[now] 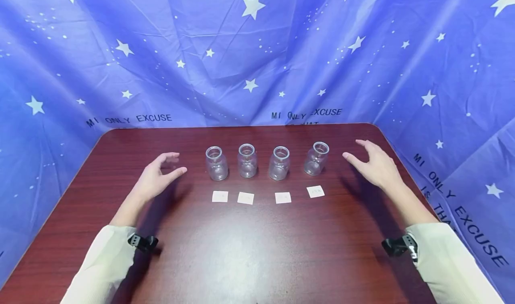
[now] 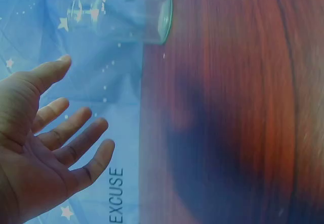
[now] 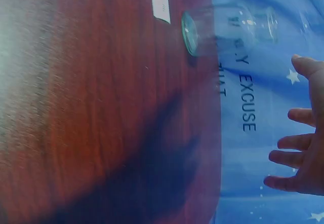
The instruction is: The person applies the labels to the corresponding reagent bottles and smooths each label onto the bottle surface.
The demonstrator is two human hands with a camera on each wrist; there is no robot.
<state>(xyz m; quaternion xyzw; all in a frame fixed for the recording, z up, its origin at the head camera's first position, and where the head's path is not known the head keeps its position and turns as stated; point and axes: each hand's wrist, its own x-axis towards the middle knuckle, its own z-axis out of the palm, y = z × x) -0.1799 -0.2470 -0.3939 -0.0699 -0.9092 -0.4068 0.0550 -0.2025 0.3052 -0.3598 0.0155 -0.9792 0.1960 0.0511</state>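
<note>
Several clear glass jars stand upright in a row across the dark red table (image 1: 249, 250): the leftmost jar (image 1: 216, 163), two middle jars (image 1: 247, 161) (image 1: 279, 163), and the rightmost jar (image 1: 316, 158). A small white paper label lies in front of each, such as the left label (image 1: 219, 196) and the right label (image 1: 315, 191). My left hand (image 1: 158, 177) hovers open to the left of the row, empty, fingers spread (image 2: 76, 143). My right hand (image 1: 374, 163) hovers open to the right, also empty (image 3: 298, 153). The nearest jar shows in each wrist view (image 2: 121, 16) (image 3: 228, 29).
A blue star-printed cloth (image 1: 257, 49) hangs behind and around the table, with printed words on it. The table's rounded far corners and side edges border the cloth. Black wrist straps (image 1: 141, 242) (image 1: 398, 246) sit on both pale sleeves.
</note>
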